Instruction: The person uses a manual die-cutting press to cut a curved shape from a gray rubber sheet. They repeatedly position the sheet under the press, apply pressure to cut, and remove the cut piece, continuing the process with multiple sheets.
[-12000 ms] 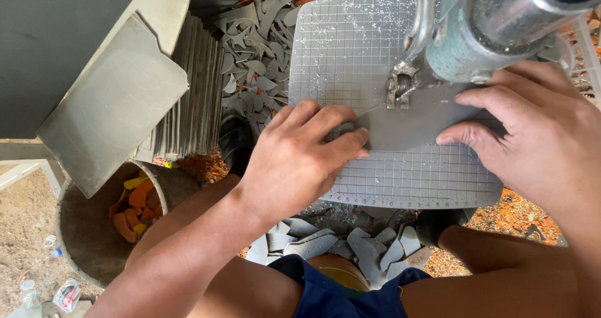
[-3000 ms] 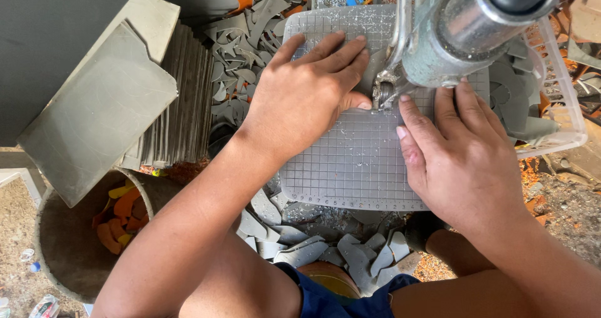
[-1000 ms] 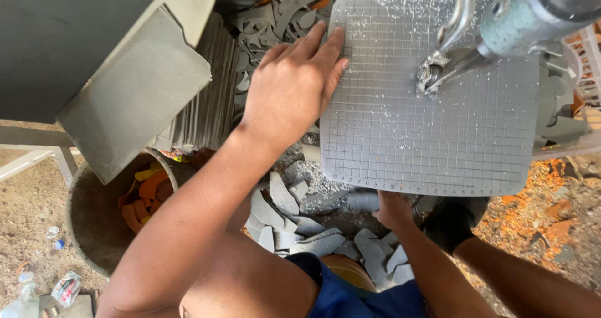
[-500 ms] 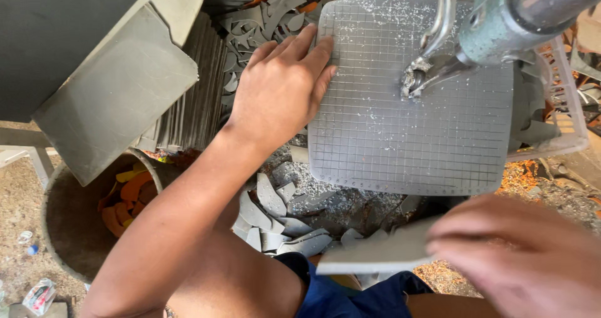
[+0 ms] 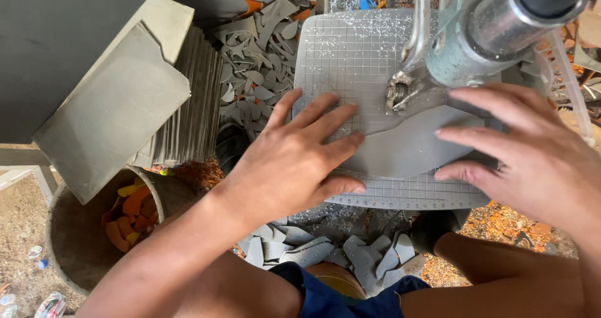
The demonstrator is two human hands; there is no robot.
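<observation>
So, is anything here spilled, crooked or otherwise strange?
Yes. Grey offcuts lie scattered beside the gridded cutting plate and below it, white dust speckles the plate, and the top sheet of the stack sits askew. Both hands, left hand and right hand, press a grey sheet.

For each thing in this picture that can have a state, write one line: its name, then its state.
Grey sheet: flat on the gridded table, under both hands, at the blade.
Left hand: open, pressing flat.
Right hand: open, fingers spread on the sheet.
Gridded table: dusted with white chips.
Stack of sheets: standing on edge.
Bucket: part-filled with orange scraps.
</observation>
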